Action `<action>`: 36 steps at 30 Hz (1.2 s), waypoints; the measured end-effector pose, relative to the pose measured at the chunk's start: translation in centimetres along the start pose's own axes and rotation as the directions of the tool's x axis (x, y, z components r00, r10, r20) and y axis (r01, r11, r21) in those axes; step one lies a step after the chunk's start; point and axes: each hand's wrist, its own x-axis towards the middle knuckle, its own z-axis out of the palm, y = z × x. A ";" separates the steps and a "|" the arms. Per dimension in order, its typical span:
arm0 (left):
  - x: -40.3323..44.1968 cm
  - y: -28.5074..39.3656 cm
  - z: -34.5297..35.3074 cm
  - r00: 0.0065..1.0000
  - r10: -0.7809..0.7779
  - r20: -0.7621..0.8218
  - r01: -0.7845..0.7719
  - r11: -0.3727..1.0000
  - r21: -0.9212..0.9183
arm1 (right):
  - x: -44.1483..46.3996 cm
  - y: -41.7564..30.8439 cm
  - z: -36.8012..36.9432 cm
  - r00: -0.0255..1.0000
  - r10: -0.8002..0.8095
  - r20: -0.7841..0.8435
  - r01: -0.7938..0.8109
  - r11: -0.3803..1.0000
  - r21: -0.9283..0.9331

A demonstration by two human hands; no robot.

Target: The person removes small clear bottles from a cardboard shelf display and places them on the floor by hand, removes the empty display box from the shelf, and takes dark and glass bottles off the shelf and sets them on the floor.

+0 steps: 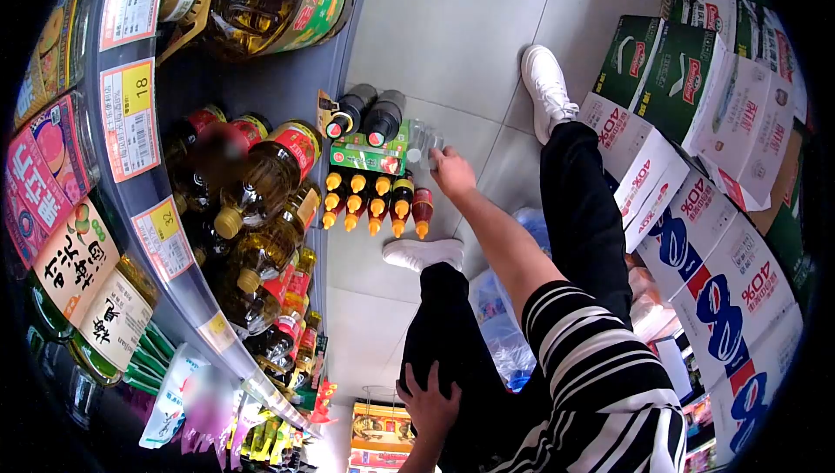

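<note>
My right hand (454, 173) reaches to the floor by the shelf, its fingers closed on a small clear container (433, 144). Another clear container (416, 137) stands beside it. Just left lies a green box (367, 156), with two dark bottles (383, 116) behind it. In front of the box are several sauce bottles with yellow-orange caps (356, 199), and a red one (423, 208) at the right end of them. My left hand (430, 403) rests on my black trouser leg with its fingers spread, holding nothing.
Shelves with price labels (130, 116) and large oil bottles (270, 3) run along the left. Stacked cartons (726, 282) line the right side. My white shoes (546, 86) are on the tiled floor (435, 29). Plastic-wrapped bottles (504, 334) lie between my legs.
</note>
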 end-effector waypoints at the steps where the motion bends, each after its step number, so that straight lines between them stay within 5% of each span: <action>1: 0.0 0.1 0.0 1.000 -0.004 0.004 0.004 1.000 0.002 | 0.1 0.0 0.0 1.000 -0.001 -0.007 0.001 1.000 0.001; 27: 0.4 0.1 -0.8 1.000 0.012 0.020 -0.012 0.999 0.031 | 0.2 -0.4 0.5 0.998 0.029 0.052 -0.029 1.000 -0.010; 32: 0.2 1.1 -2.6 0.998 -0.050 0.047 0.051 0.999 -0.009 | -3.2 1.4 -1.8 0.974 0.081 0.211 -0.064 0.994 -0.086; 36: -0.2 1.4 -4.0 0.978 -0.128 0.165 0.140 0.988 -0.063 | -7.0 1.7 -9.5 0.836 0.054 0.546 0.118 0.954 -0.276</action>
